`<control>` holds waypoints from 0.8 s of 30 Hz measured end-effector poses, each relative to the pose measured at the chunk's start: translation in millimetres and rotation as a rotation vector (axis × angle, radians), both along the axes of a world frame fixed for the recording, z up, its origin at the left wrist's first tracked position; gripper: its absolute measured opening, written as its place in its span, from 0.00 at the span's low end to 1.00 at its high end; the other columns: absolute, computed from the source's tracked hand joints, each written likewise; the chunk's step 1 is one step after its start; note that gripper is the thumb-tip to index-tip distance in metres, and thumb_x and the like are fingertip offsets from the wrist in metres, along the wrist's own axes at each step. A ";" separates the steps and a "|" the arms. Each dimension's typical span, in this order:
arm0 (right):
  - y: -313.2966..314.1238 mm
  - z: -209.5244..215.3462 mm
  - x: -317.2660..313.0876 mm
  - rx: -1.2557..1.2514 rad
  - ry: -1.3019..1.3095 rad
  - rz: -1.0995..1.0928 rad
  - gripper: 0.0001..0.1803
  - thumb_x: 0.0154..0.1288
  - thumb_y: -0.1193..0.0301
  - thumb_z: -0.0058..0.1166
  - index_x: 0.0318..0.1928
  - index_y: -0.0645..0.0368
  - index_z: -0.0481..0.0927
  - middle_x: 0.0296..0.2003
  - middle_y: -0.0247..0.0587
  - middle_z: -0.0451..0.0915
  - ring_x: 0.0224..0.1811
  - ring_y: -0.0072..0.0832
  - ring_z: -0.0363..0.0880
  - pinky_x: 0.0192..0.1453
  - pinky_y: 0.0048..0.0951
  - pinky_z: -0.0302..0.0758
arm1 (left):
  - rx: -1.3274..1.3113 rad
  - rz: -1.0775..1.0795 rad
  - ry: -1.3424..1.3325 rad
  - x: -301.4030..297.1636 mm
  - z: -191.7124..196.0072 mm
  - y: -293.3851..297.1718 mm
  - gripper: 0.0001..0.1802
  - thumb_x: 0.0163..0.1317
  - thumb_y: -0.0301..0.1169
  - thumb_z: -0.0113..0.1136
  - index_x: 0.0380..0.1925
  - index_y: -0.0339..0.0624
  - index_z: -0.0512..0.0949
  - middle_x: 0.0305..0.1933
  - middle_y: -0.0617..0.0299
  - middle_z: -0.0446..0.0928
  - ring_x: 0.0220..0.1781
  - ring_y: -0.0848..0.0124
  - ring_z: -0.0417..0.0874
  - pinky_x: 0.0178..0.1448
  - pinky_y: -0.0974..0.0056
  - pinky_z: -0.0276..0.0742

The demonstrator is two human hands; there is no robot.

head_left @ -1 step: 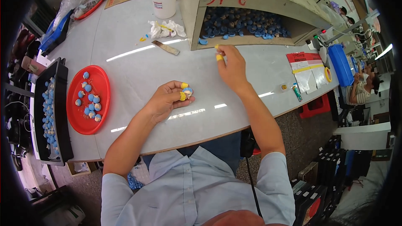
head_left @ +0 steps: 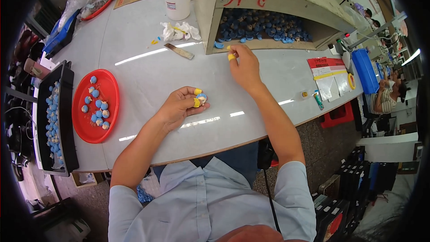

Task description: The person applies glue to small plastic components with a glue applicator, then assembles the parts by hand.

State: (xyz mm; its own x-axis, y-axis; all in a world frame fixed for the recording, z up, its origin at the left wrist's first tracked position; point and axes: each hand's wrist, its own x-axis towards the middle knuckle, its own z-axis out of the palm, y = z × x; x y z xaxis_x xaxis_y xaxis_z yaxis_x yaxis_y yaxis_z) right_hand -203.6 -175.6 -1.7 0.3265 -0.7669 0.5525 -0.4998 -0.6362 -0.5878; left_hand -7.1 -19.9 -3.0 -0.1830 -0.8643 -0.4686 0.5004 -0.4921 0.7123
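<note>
Over the table's middle, my left hand [head_left: 177,107] pinches a small blue-and-cream round piece [head_left: 201,98], like a tiny figure head, between thumb and forefinger. Yellow covers wrap those fingertips. My right hand [head_left: 245,68], also with yellow-covered fingertips, hovers just before the opening of a grey box [head_left: 204,22]. Its thumb and forefinger are slightly apart, and nothing shows between them. Many blue pieces [head_left: 264,23] are heaped inside the box. One blue piece [head_left: 218,45] lies at the box's front lip, near my right fingertips.
At left are a red plate [head_left: 80,127] with several blue-and-cream pieces and a black tray [head_left: 67,152] full of similar ones. A white bottle [head_left: 177,0], crumpled tissue [head_left: 172,32] and a flat strip [head_left: 179,51] lie farther back. Right: a small tube [head_left: 318,100], papers [head_left: 327,69], blue bin [head_left: 365,71].
My right hand has shifted slightly left and away from me along the box's opening, its thumb closer to the forefinger. My left hand keeps its hold on the round piece.
</note>
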 end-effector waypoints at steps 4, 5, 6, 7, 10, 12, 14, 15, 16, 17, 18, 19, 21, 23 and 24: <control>-33.0 -2.0 35.1 0.137 0.265 -0.261 0.08 0.60 0.77 0.53 0.40 0.58 0.79 0.39 0.44 0.80 0.39 0.43 0.80 0.41 0.40 0.76 | 0.007 0.029 0.014 -2.2 2.6 1.3 0.13 0.62 0.18 0.54 0.47 0.34 0.70 0.49 0.49 0.78 0.52 0.57 0.83 0.53 0.65 0.85; -34.2 -3.9 37.9 0.136 0.264 -0.254 0.08 0.60 0.77 0.53 0.40 0.58 0.79 0.39 0.44 0.80 0.39 0.43 0.80 0.41 0.40 0.76 | 0.007 0.036 0.013 -1.8 3.5 1.1 0.13 0.62 0.18 0.54 0.47 0.34 0.70 0.49 0.49 0.78 0.52 0.57 0.83 0.53 0.65 0.85; -34.7 -5.6 38.6 0.123 0.292 -0.231 0.08 0.59 0.77 0.53 0.40 0.58 0.79 0.39 0.44 0.80 0.39 0.45 0.80 0.41 0.41 0.76 | 0.011 0.033 0.008 -1.5 4.1 1.7 0.13 0.62 0.18 0.54 0.47 0.34 0.70 0.49 0.49 0.78 0.53 0.57 0.83 0.53 0.66 0.85; -35.2 -7.2 38.2 0.110 0.320 -0.211 0.08 0.59 0.77 0.52 0.39 0.57 0.80 0.39 0.44 0.80 0.40 0.46 0.80 0.42 0.43 0.76 | 0.016 0.028 0.004 -1.0 4.6 2.0 0.13 0.62 0.18 0.53 0.47 0.33 0.70 0.49 0.49 0.78 0.53 0.57 0.83 0.54 0.66 0.84; -30.9 -11.8 29.5 0.023 0.272 -0.143 0.09 0.58 0.78 0.53 0.40 0.56 0.79 0.38 0.43 0.79 0.39 0.46 0.79 0.41 0.43 0.76 | -0.001 0.014 0.005 -2.0 6.9 1.6 0.13 0.63 0.19 0.54 0.47 0.34 0.70 0.49 0.50 0.78 0.53 0.58 0.83 0.53 0.67 0.84; -27.4 -11.7 25.9 -0.032 0.296 -0.100 0.09 0.57 0.78 0.53 0.40 0.55 0.79 0.38 0.43 0.78 0.39 0.46 0.79 0.41 0.43 0.76 | 0.002 0.022 0.003 -0.7 5.7 1.7 0.13 0.63 0.20 0.56 0.47 0.34 0.70 0.48 0.51 0.78 0.52 0.60 0.83 0.53 0.68 0.83; -22.5 -13.4 24.3 -0.087 0.326 -0.054 0.10 0.57 0.78 0.53 0.40 0.55 0.78 0.38 0.42 0.77 0.38 0.46 0.79 0.40 0.43 0.76 | 0.006 0.032 0.008 2.6 3.5 2.6 0.14 0.63 0.22 0.58 0.47 0.34 0.70 0.47 0.53 0.78 0.51 0.63 0.84 0.53 0.69 0.83; -19.4 -14.5 19.5 -0.098 0.360 -0.014 0.10 0.57 0.78 0.54 0.40 0.55 0.78 0.38 0.42 0.77 0.38 0.45 0.79 0.40 0.43 0.76 | 0.002 0.041 0.003 1.3 4.9 2.4 0.14 0.63 0.22 0.58 0.48 0.34 0.69 0.47 0.53 0.78 0.51 0.63 0.84 0.52 0.69 0.83; -16.7 -15.5 14.9 -0.109 0.394 0.027 0.10 0.56 0.78 0.54 0.40 0.55 0.77 0.38 0.41 0.77 0.38 0.45 0.79 0.40 0.42 0.76 | -0.002 0.050 -0.002 0.2 6.2 2.3 0.15 0.63 0.22 0.58 0.48 0.34 0.69 0.47 0.53 0.78 0.51 0.63 0.84 0.52 0.69 0.83; -14.7 -15.9 10.2 -0.110 0.392 0.028 0.10 0.56 0.78 0.54 0.40 0.55 0.77 0.38 0.41 0.77 0.38 0.45 0.79 0.40 0.42 0.76 | -0.002 0.051 -0.004 -0.8 6.4 2.2 0.15 0.63 0.22 0.58 0.48 0.34 0.69 0.47 0.53 0.78 0.51 0.63 0.84 0.52 0.69 0.83; -12.3 -15.7 6.2 -0.116 0.400 0.043 0.09 0.57 0.78 0.54 0.40 0.55 0.77 0.37 0.41 0.77 0.38 0.44 0.79 0.40 0.42 0.76 | -0.012 0.066 -0.005 -1.5 5.8 2.3 0.15 0.63 0.22 0.58 0.49 0.34 0.69 0.47 0.53 0.79 0.50 0.64 0.84 0.52 0.69 0.83; -9.9 -16.1 4.1 -0.122 0.409 0.057 0.09 0.57 0.78 0.54 0.39 0.55 0.77 0.37 0.41 0.77 0.38 0.44 0.79 0.39 0.42 0.76 | -0.022 0.080 -0.005 -1.9 4.9 2.6 0.15 0.63 0.22 0.57 0.49 0.34 0.69 0.47 0.52 0.79 0.50 0.64 0.84 0.52 0.69 0.83; -5.1 -14.9 3.2 -0.117 0.390 0.056 0.08 0.58 0.77 0.55 0.39 0.55 0.77 0.36 0.42 0.77 0.38 0.43 0.79 0.39 0.42 0.76 | -0.031 0.080 -0.016 -2.6 3.2 2.0 0.16 0.63 0.22 0.57 0.49 0.34 0.68 0.47 0.52 0.79 0.50 0.64 0.84 0.52 0.69 0.82; -0.6 -10.6 3.9 -0.114 0.374 0.051 0.08 0.58 0.75 0.56 0.39 0.56 0.77 0.35 0.42 0.78 0.38 0.43 0.79 0.39 0.42 0.76 | -0.041 0.076 -0.026 -3.2 1.5 2.2 0.16 0.63 0.23 0.57 0.50 0.34 0.68 0.47 0.53 0.79 0.50 0.64 0.84 0.52 0.68 0.82; 5.1 -0.4 10.4 0.006 0.414 -0.015 0.08 0.57 0.73 0.57 0.39 0.56 0.78 0.36 0.41 0.78 0.40 0.41 0.79 0.41 0.42 0.76 | -0.042 0.081 -0.034 -2.5 0.6 2.5 0.15 0.63 0.23 0.57 0.49 0.34 0.69 0.48 0.51 0.79 0.50 0.63 0.84 0.52 0.68 0.83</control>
